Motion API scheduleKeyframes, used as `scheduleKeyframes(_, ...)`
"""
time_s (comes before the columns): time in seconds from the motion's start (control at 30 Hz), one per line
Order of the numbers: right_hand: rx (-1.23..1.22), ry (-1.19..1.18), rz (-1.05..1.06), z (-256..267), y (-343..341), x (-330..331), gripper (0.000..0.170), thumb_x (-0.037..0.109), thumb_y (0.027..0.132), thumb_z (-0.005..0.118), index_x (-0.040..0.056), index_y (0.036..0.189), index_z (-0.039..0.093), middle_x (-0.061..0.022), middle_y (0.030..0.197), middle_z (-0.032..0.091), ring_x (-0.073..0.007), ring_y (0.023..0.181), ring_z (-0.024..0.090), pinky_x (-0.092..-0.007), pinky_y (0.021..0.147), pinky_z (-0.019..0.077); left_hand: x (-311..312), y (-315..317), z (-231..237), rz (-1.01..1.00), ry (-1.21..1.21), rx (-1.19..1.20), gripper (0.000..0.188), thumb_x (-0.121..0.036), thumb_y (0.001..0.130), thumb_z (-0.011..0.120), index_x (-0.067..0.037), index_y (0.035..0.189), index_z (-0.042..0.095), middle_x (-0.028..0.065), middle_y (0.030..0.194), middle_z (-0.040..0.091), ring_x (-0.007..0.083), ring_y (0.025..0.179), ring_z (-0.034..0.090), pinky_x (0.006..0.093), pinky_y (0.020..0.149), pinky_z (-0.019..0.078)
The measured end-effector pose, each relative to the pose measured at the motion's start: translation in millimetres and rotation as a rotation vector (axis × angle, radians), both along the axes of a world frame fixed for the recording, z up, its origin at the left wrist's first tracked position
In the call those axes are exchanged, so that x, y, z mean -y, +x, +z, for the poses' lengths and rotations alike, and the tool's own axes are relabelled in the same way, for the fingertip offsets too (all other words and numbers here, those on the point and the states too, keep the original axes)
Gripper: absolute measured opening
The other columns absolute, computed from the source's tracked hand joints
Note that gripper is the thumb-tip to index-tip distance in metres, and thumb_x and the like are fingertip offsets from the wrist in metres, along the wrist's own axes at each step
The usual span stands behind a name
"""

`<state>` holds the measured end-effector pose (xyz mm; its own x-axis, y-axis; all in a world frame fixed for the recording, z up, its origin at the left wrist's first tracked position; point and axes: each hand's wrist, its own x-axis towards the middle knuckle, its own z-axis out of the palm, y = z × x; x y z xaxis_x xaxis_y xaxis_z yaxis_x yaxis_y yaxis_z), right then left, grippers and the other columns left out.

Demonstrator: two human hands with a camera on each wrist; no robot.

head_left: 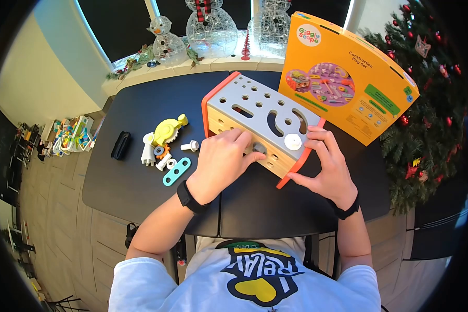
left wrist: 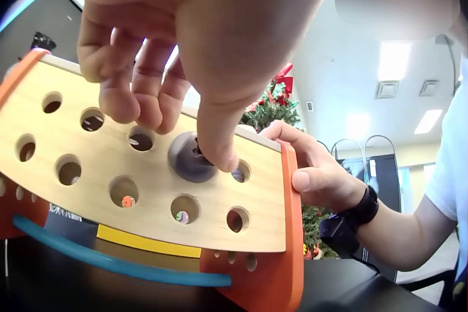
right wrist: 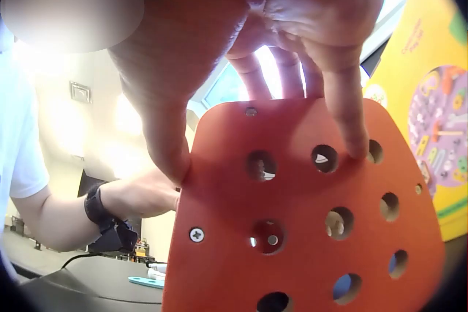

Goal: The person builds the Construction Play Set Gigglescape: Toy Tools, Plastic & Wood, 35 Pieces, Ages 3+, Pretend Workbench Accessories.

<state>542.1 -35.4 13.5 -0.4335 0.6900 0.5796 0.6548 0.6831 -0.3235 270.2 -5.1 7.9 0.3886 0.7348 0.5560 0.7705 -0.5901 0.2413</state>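
Observation:
A toy workbench box with a grey slotted top, wooden side and orange end panels stands on the table, tilted in the left wrist view. My left hand is at its wooden side. The left thumb lies against a round grey piece that sits at one of the side holes; the index fingertip is mostly hidden. My right hand grips the right-hand orange end panel, with the thumb at one edge and fingers spread over the other. A white bolt head sits on the top near that end.
Left of the box lie a yellow-green toy tool, a white bolt, a teal strip with holes and several small pieces. A black case is farther left. An orange-yellow packaging box stands behind at right, beside a decorated tree.

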Motion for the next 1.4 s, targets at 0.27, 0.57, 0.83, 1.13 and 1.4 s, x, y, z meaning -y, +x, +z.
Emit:
scheduleKeyframes(0.27,-0.125,-0.125,-0.03,-2.8,10.0,-1.1,0.07,0.013,0.07,0.09,0.0033,0.13,0.055,-0.0192,0.141,0.049,-0.04,0.137,0.051,-0.0455,0.111,0.0483,-9.0,-43.6,-5.2,0.025,-0.153,0.099,0.04,-0.031,0.073,0.094,-0.004,0.083,0.066,0.0084,0.072,0.066,0.0227,0.065,0.065,0.035,0.06,0.0526)
scheduleKeyframes(0.57,-0.483,-0.549,-0.26,-41.1,36.3,-9.5,0.086,0.024,0.092,0.079,-0.005,0.158,0.032,-0.0263,0.154,0.049,-0.0335,0.14,0.054,-0.046,0.113,0.0461,-22.8,-84.0,-19.6,0.142,-0.605,0.147,0.072,-0.03,0.081,0.089,0.005,0.135,0.057,0.0231,0.13,0.065,0.0352,0.113,0.064,0.042,0.097,0.0529)
scheduleKeyframes(0.83,-0.626,-0.803,-0.171,-49.7,28.0,-7.3,0.048,0.022,0.107,0.063,-0.0086,0.143,0.053,-0.0151,0.127,0.072,-0.0185,0.118,0.068,-0.0308,0.101,0.0513,-27.0,-65.7,-20.4,-0.066,-0.816,0.246,0.077,-0.018,0.091,0.081,0.003,0.153,0.041,0.0236,0.149,0.056,0.0365,0.141,0.053,0.0462,0.116,0.0445)
scheduleKeyframes(1.13,-0.714,-0.665,-0.166,-13.3,20.7,-14.4,0.051,0.027,0.109,0.06,-0.005,0.148,0.052,-0.0121,0.127,0.071,-0.0145,0.113,0.066,-0.0298,0.101,0.0504,-32.0,-64.8,-11.4,-0.344,-0.699,0.696,0.084,-0.006,0.092,0.077,-0.002,0.163,0.031,0.0176,0.158,0.049,0.0267,0.144,0.051,0.039,0.12,0.0391)
scheduleKeyframes(1.4,-0.891,-0.567,-0.023,-9.2,28.0,-12.2,0.054,0.031,0.108,0.06,-0.0056,0.147,0.051,-0.0109,0.134,0.064,-0.0148,0.12,0.06,-0.0308,0.104,0.046,-28.0,-72.7,-1.6,-0.474,-0.598,0.637,0.097,-0.019,0.082,0.088,-0.005,0.163,0.036,0.0209,0.174,0.017,0.0313,0.163,0.008,0.0457,0.129,0.0153)
